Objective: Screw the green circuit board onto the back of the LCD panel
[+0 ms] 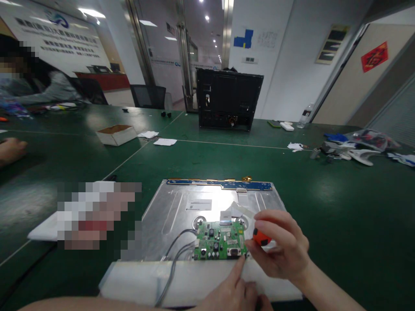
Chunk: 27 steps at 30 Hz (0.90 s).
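Board (220,240) sitting green on the metal panel (175,211) near bench (324,194) edge, left hand (231,289) fingertip touching its corner, right hand (280,246) wrapped round an orange screwdriver (260,237) right beside it, black monitor (228,99) way back

A bright green circuit board (219,240) sits on a silver metal panel (181,207). The bench (324,194) is dark green. An orange tool handle (261,237) shows.

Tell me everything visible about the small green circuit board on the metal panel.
The small green circuit board lies flat at the near edge of the silver metal panel. It carries small chips, capacitors and a silver port. Grey wires leave its left side; a white ribbon cable joins its top. The left hand fingertip touches its right corner.
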Tool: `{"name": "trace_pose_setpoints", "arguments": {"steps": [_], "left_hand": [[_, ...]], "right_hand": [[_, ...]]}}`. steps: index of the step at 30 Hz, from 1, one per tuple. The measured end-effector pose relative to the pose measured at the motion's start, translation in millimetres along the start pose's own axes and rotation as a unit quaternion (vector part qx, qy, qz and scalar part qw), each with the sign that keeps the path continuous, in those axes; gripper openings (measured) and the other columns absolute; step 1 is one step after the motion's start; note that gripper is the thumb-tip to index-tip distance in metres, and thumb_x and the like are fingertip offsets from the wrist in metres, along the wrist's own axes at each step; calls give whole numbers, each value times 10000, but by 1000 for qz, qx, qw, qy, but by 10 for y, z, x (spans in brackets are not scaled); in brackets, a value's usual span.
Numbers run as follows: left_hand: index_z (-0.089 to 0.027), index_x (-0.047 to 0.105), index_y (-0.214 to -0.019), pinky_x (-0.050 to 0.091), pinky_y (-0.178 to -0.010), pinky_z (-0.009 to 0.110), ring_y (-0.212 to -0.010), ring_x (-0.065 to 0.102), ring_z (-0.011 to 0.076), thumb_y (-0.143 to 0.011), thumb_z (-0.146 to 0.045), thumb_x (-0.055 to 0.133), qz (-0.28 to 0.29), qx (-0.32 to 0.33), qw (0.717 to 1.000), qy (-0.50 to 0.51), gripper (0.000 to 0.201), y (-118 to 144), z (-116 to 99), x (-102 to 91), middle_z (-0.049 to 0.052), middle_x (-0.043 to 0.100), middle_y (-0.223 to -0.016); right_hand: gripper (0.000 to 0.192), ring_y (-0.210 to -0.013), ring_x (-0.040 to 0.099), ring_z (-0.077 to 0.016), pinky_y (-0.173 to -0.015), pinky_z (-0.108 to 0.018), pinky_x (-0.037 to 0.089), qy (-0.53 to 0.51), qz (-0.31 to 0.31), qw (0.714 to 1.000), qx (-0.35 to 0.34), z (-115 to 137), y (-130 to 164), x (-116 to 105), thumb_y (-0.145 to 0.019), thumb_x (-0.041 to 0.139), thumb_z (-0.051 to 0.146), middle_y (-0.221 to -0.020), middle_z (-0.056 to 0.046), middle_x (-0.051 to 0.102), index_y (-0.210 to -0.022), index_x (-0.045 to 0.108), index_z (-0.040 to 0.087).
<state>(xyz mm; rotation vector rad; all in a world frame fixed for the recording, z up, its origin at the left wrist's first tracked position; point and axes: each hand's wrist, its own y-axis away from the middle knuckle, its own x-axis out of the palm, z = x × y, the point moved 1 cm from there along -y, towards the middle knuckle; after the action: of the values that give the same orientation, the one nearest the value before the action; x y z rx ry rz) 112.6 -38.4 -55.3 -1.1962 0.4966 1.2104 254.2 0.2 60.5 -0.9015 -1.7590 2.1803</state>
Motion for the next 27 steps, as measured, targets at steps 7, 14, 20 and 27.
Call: {"name": "trace_pose_setpoints", "arguments": {"steps": [7, 14, 20, 27], "left_hand": [[-206, 535, -866, 418, -939, 472, -464, 496, 144, -855, -236, 585, -8, -6, 1000, -3, 59, -13, 2, 13, -62, 577, -555], [-200, 533, -861, 414, -938, 464, -453, 480, 140, -850, -191, 559, -30, -13, 999, -7, 30, -25, 7, -3, -65, 581, -551], [-197, 522, -823, 395, -966, 481, -448, 464, 133, -837, -189, 572, -39, -14, 999, -10, 52, -14, -2, 31, -71, 561, -526], [-197, 519, -820, 406, -944, 452, -432, 444, 139, -829, -122, 517, -64, -21, 998, -7, 76, -30, 22, -21, -71, 541, -505]], "right_hand": [[300, -738, 609, -133, -506, -226, 538, -1, 16, 1000, 11, -4, 81, 2, -795, 556, 98, -989, -71, 562, -1084, 604, 164], [416, -894, 618, -181, -624, -270, 577, -7, 19, 1000, 1, 1, 54, -11, -770, 491, 58, -1029, -108, 589, -1174, 580, 101], [385, -905, 637, -175, -686, -260, 577, -47, 19, 999, -8, -2, 17, -24, -771, 523, 69, -962, -103, 639, -1156, 537, 71], [410, -764, 650, -150, -599, -251, 565, -77, 8, 997, 14, -24, 44, 10, -757, 577, 48, -870, -61, 650, -1149, 492, 131]]}}
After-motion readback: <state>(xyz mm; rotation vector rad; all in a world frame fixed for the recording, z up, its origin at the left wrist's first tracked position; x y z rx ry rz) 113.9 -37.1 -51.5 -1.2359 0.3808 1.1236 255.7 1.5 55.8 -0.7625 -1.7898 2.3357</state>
